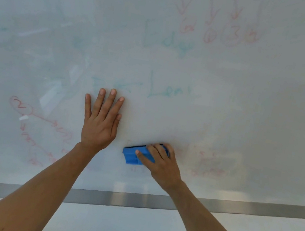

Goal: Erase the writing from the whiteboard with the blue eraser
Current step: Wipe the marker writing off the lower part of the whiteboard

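Two bare forearms rise from the bottom edge toward the board, the left one (41, 183) from the lower left corner, the right one (211, 220) from the lower right. The left hand (100, 123) lies flat on the glossy white whiteboard (248, 110), fingers straight and slightly spread, pointing to twelve o'clock, holding nothing. At about four o'clock from it, just beside, the right hand (162, 161) grips the blue rectangular block eraser (135, 155), fingers curled over its top and the thumb laid along its near face; the eraser presses against the board, its free end pointing to nine o'clock.

At three o'clock from the eraser sits a smeared, pale patch of red marks (209, 164). At nine o'clock from the left wrist runs faint red scribbled writing with a circled figure (32, 122). At twelve o'clock from the hands are faded green letters (171, 91), more green letters (167, 40) above them, and at one o'clock, near the top, red arrows pointing down to circled red figures (220, 32). At six o'clock a brushed metal strip (134, 200) edges the board's bottom, with a white ledge (129, 229) below it.
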The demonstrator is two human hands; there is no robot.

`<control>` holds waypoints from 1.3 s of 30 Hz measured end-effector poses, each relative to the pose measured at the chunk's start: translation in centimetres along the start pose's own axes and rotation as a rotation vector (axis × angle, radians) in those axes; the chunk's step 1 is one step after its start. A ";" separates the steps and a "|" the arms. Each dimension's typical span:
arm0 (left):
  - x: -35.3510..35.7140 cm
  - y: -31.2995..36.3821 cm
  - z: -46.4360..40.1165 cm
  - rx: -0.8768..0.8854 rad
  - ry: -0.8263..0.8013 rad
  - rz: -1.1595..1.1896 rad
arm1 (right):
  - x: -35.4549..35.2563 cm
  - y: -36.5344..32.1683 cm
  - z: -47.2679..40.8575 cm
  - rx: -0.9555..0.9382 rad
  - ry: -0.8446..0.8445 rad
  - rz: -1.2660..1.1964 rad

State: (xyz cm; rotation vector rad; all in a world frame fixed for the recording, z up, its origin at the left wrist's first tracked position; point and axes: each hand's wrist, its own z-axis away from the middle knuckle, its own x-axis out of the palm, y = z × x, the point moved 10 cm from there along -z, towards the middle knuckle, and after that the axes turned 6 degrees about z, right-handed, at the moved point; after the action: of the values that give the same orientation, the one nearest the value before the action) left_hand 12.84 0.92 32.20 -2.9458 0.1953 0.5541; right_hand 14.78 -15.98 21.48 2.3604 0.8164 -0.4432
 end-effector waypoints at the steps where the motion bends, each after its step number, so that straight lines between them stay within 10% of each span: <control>1: -0.1 0.1 0.0 0.001 0.002 -0.004 | 0.3 0.3 0.6 -0.005 -0.029 0.010; 17: 1.3 2.6 0.2 0.018 0.019 0.027 | -6.4 22.1 12.4 1.530 0.570 -0.420; 29: 1.0 2.4 0.4 0.054 0.022 -0.024 | -4.1 6.6 -1.8 0.431 0.183 -0.033; 39: 1.0 2.5 0.3 0.023 -0.003 -0.003 | -7.3 21.8 11.4 1.258 0.284 -0.151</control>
State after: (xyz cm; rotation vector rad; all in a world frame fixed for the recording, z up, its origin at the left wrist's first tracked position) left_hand 13.32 -1.62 31.29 -2.9225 0.1950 0.5527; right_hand 22.01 -40.24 25.56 3.5838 1.0111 -0.8786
